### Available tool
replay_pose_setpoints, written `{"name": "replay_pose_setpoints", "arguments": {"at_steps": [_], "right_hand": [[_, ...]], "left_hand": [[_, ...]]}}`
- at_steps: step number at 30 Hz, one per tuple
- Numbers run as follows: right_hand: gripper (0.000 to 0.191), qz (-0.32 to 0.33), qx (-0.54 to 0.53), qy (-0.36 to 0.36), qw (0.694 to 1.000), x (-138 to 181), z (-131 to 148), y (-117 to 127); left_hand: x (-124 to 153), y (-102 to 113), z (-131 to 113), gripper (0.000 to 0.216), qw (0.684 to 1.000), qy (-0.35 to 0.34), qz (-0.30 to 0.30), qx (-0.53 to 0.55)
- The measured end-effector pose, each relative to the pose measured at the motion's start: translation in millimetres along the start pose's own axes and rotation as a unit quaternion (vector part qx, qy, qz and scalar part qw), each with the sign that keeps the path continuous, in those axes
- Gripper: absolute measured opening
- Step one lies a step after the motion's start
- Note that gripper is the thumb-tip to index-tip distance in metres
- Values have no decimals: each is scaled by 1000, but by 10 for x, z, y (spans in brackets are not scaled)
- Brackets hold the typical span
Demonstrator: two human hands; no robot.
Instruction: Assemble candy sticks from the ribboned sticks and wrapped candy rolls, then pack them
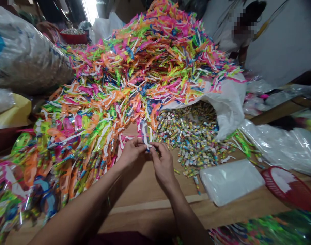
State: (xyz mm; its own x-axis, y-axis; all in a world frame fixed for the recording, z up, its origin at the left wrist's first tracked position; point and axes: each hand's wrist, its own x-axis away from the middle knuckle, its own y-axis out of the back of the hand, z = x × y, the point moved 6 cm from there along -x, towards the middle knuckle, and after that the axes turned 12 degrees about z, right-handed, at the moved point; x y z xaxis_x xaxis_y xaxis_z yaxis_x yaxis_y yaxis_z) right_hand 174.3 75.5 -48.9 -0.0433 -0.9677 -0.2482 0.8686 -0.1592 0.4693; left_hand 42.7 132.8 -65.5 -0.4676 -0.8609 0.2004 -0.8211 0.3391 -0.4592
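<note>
Left hand (131,154), right hand (162,163): fingertips clamped on small film-wrapped tube (145,135). Likely light, slippery, fairly stiff; grip at body between fingertips.

Bare left hand (130,154) and right hand (163,164) raised close together, fingertips (143,143) pinched inward, forearms (77,207) angled toward each other
</note>
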Motion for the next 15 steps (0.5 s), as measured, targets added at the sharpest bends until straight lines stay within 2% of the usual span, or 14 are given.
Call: {"name": "replay_pose_setpoints", "arguments": {"at_steps": [4,10,15], "right_hand": [[24,2,-6,-10,1000,66,14,-3],[24,17,-12,2,1000,91,61,-40],[24,16,-28,-2,999,87,63,-45]], "left_hand": [[47,15,-5,42,997,-8,-53,55],[88,73,5,45,992,-31,-114,43],[115,56,2,44,991,-43,-120,33]]}}
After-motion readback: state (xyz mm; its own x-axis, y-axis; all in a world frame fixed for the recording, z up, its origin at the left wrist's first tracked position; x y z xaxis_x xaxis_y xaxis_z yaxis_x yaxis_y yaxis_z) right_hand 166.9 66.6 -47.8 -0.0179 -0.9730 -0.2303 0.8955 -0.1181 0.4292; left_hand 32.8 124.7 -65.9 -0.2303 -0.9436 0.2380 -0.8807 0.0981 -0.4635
